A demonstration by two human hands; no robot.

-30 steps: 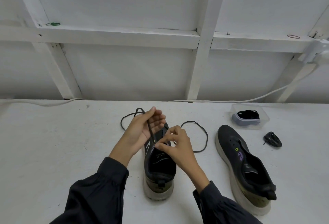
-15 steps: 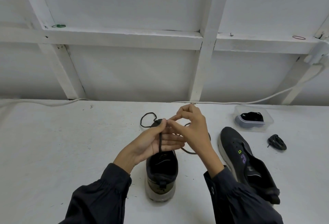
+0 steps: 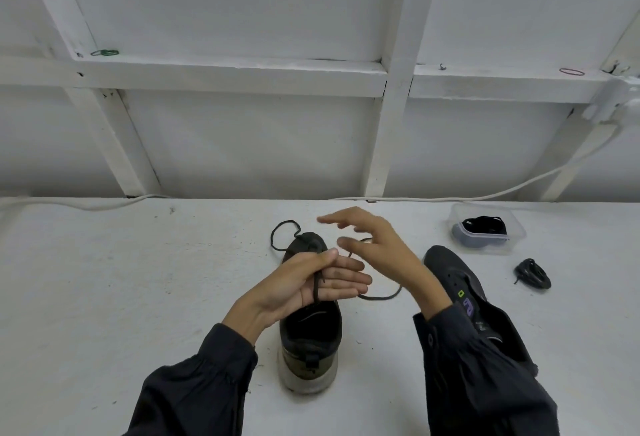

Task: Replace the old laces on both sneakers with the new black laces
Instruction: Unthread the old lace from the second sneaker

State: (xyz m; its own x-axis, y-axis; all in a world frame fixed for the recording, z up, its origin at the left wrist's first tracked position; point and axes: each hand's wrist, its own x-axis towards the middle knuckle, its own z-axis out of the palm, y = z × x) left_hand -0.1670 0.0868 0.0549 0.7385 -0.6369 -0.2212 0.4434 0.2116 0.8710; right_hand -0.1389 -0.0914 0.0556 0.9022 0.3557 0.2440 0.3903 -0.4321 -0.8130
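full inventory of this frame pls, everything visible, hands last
dark sneaker with pale sole: 1, black-grey, table centre, heel toward camera
thin black lace: 1, black, runs from that sneaker, loops on the table either side
dark sneaker with purple mark: 1, black-grey, right of the first, no lace visible
clear plastic container: 1, transparent, back right
black lace bundle in container: 1, black
loose black lace bundle: 1, black, table, far right
white cable: 1, white, table's back edge
green rubber band: 1, ledge, left
red rubber band: 1, ledge, right
white table: 1
left hand: pinches the lace above the centre sneaker
right hand: fingers spread, blurred, holds nothing
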